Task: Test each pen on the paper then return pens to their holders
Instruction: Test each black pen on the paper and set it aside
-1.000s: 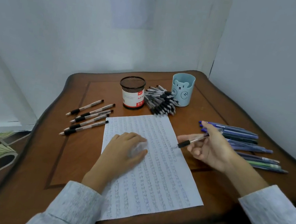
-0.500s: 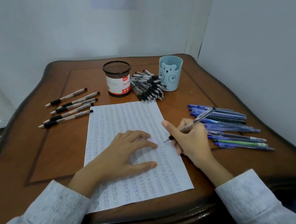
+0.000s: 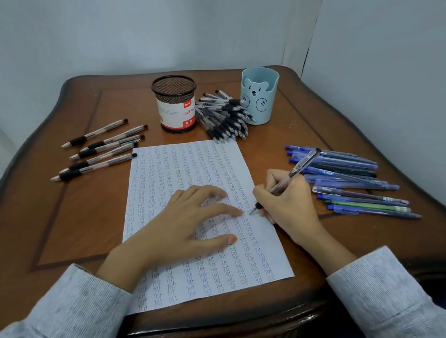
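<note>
Brown wooden table [image 3: 33, 227], white paper [image 3: 182, 162] with blue writing rows, pale blue bear-face holder [image 3: 257, 98], black mesh holder [image 3: 175, 103] with red-white label, grey sleeves [image 3: 395, 325]

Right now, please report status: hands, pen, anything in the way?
Left hand flat on paper. Right hand grips pen, tip at paper. Left fingers close beside the tip.

Counting one sheet of paper [image 3: 187, 169]. Lying left of the paper, five clear pens [image 3: 100, 147] with black grips, side by side. Standing beyond the paper, two in all: one mesh holder [image 3: 176, 112] and one blue bear holder [image 3: 258, 101]. Spilling between those, past the paper's far edge, a heap of black-grip pens [image 3: 223, 117], too tangled for counting. Lying right of the paper, roughly a dozen mostly blue pens [image 3: 353, 182], overlapping. Touching the paper, one more pen [image 3: 296, 171].
</note>
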